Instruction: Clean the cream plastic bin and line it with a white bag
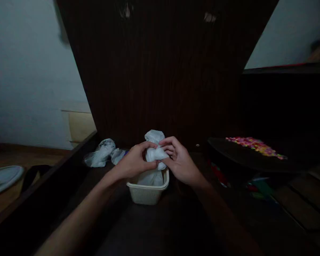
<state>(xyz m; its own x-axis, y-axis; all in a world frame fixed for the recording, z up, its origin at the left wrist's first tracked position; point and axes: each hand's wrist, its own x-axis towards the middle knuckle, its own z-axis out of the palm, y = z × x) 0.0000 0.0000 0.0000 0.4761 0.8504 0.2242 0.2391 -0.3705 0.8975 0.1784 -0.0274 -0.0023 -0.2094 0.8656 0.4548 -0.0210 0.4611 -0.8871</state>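
Fingers [144, 145] of the left hand [134, 161] and of the right hand [180, 161] are closed on a white bundled cloth [155, 153], pinching it from both sides. The bundle rises out of a cream basket [148, 195] standing on the dark counter [154, 227]. More crumpled white cloth [101, 153] lies behind, to the left.
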